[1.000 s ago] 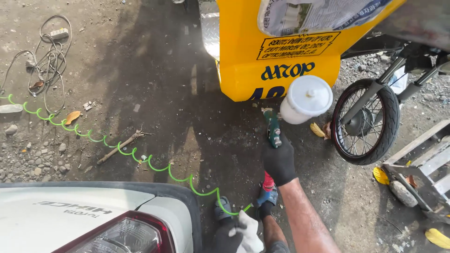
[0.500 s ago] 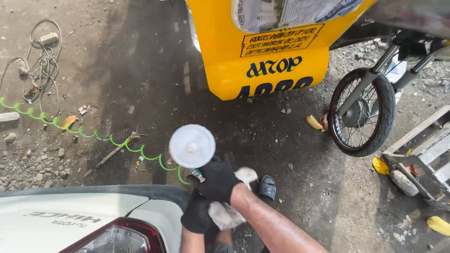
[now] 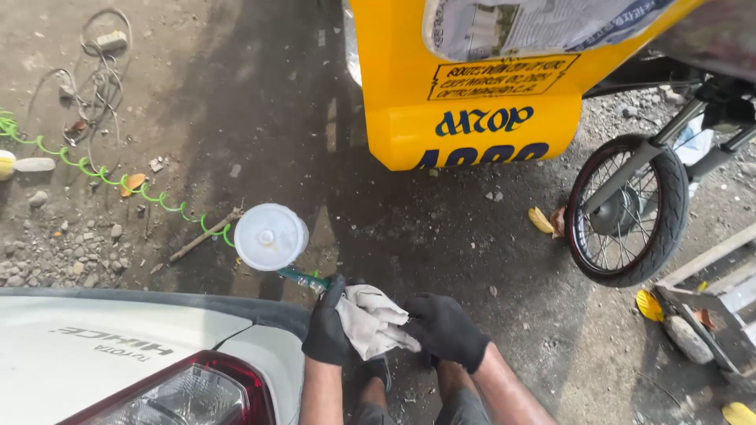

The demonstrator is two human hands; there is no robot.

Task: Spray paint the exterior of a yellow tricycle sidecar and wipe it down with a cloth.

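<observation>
Left hand (image 3: 327,330) gripping spray gun (image 3: 272,240) (cup topmost), right hand (image 3: 445,329) on rag (image 3: 372,319)

We have just one view, from the camera worn on our head, looking steeply down at the dirt ground (image 3: 236,94) ahead of our feet. Our gloved left hand (image 3: 327,330) and right hand (image 3: 445,330) sit close, at 6 o'clock. The white vehicle corner (image 3: 118,354) fills 8 o'clock, the yellow vehicle body (image 3: 472,94) 12 to 1 o'clock, the spoked wheel (image 3: 626,212) 3 o'clock.
</observation>
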